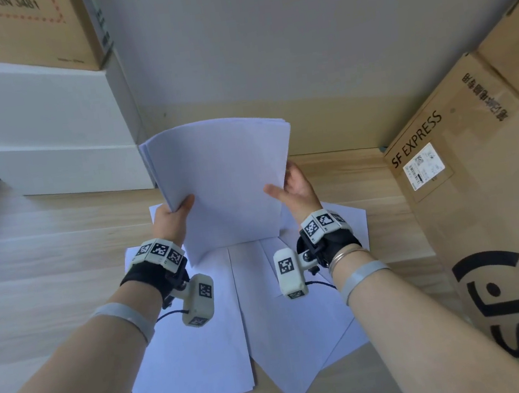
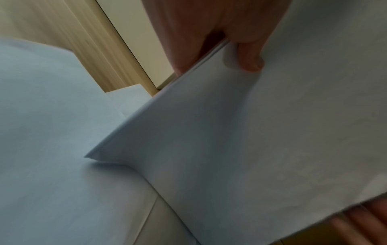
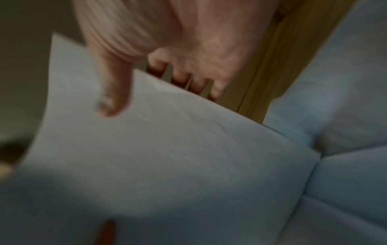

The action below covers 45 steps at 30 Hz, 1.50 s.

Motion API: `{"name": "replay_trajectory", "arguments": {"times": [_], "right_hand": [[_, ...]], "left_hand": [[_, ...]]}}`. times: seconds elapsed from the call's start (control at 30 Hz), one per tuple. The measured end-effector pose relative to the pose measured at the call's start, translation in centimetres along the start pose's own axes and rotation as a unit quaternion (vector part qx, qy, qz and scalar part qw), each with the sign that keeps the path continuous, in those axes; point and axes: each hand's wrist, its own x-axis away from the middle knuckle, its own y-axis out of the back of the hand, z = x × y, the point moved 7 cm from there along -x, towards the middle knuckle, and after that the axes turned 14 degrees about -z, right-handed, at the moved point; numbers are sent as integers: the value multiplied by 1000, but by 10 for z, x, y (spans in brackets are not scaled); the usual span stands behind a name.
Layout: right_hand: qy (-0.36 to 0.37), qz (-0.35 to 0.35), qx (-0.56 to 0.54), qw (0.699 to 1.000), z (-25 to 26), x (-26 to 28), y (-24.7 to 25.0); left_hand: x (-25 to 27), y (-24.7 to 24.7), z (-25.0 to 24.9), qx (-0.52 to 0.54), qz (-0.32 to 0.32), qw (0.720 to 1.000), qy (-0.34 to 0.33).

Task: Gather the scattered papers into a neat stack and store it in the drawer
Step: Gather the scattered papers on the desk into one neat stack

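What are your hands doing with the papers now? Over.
Left hand and right hand grip upright paper stack. Loose sheets remain on table. Nothing blocking.

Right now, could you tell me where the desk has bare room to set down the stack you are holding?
Bare wood lies left of the loose sheets, in front of the white cabinet. A narrower strip runs between the sheets and the SF Express box. The middle is crowded with sheets.

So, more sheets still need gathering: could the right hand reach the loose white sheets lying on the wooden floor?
Probably not yet: the right hand grips the held white paper stack, though the loose white sheets lie unobstructed just below.
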Motion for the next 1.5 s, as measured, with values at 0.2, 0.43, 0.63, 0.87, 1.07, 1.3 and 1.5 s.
{"name": "replay_trajectory", "arguments": {"times": [0.2, 0.43, 0.63, 0.87, 1.07, 1.3, 1.5], "right_hand": [[-23, -39, 107, 993, -7, -2, 5], [-100, -20, 206, 973, -52, 16, -3], [-67, -73, 191, 977, -50, 6, -13], [-54, 22, 287, 956, -76, 16, -47], [-47, 31, 369, 928, -109, 34, -67], [-45, 66, 530, 844, -142, 67, -79], [-39, 42, 559, 827, -153, 83, -87]], "left_hand": [[11, 4, -12, 31, 76, 996, -38], [13, 8, 16, -27, 85, 996, -8], [-2, 17, 9, -63, 47, 996, -44], [-8, 64, 47, -135, 13, 991, 9], [-10, 115, 88, -170, -33, 983, 59], [-8, 159, 122, -208, -37, 974, 87], [-5, 183, 141, -218, -46, 968, 117]]}}
